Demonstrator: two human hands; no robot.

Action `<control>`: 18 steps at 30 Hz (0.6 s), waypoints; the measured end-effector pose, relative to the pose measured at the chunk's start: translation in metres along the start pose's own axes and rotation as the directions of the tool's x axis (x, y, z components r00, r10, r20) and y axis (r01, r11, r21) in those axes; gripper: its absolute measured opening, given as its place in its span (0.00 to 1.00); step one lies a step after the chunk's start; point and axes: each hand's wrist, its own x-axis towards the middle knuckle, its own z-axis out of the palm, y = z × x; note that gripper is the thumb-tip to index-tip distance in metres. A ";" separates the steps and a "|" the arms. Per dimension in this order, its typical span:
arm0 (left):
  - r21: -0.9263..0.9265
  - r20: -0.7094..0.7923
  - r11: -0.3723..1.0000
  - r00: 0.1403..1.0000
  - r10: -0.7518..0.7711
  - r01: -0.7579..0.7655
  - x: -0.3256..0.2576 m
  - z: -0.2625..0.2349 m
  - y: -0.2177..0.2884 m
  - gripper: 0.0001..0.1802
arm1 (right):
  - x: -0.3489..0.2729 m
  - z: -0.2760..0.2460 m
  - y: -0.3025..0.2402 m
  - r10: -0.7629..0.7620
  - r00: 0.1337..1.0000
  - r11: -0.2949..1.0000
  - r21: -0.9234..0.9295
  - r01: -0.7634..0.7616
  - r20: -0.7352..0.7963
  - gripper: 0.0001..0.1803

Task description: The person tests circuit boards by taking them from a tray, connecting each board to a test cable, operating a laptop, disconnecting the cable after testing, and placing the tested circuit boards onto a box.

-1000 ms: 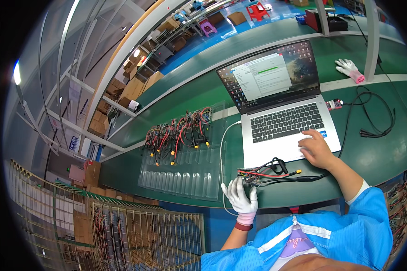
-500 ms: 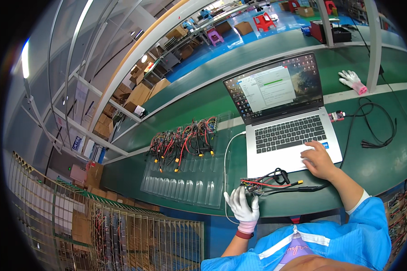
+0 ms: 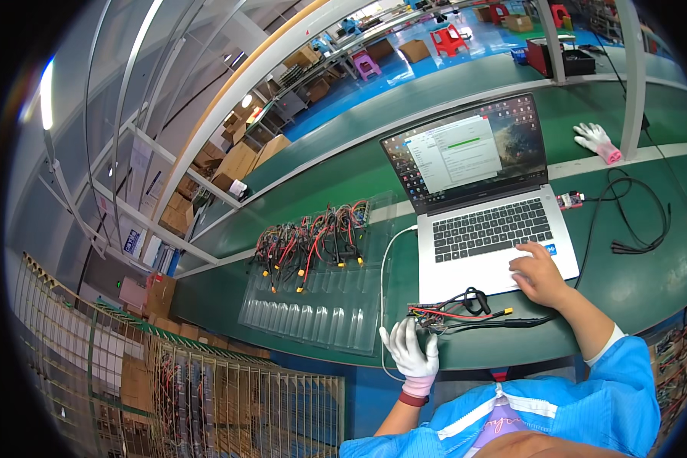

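My left hand, in a white glove, rests on the green bench edge with its fingers on a small circuit board that trails red and black wires. My bare right hand lies on the touchpad area of an open silver laptop; its screen shows windows. A white cable runs from the laptop's left side down toward my left hand.
A clear ribbed plastic tray left of the laptop holds several wired boards with yellow plugs. A spare white glove and a coiled black cable lie at the right. A wire cage stands below left.
The view has shifted slightly; my left hand stays on the small board and my right hand stays on the laptop's touchpad, moved a little toward its middle.
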 end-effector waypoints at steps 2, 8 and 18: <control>-0.002 -0.002 1.000 1.000 0.003 -0.003 0.000 0.000 0.000 0.31 | 0.000 0.000 0.000 -0.003 1.000 1.000 0.001 0.003 0.003 0.09; -0.002 -0.017 1.000 1.000 0.006 -0.006 0.002 0.000 0.001 0.31 | 0.000 0.000 0.001 0.001 1.000 1.000 0.002 -0.001 0.008 0.09; -0.003 -0.016 1.000 1.000 0.003 -0.003 0.001 0.000 0.001 0.31 | -0.001 0.000 0.001 -0.003 1.000 1.000 0.011 0.002 0.009 0.10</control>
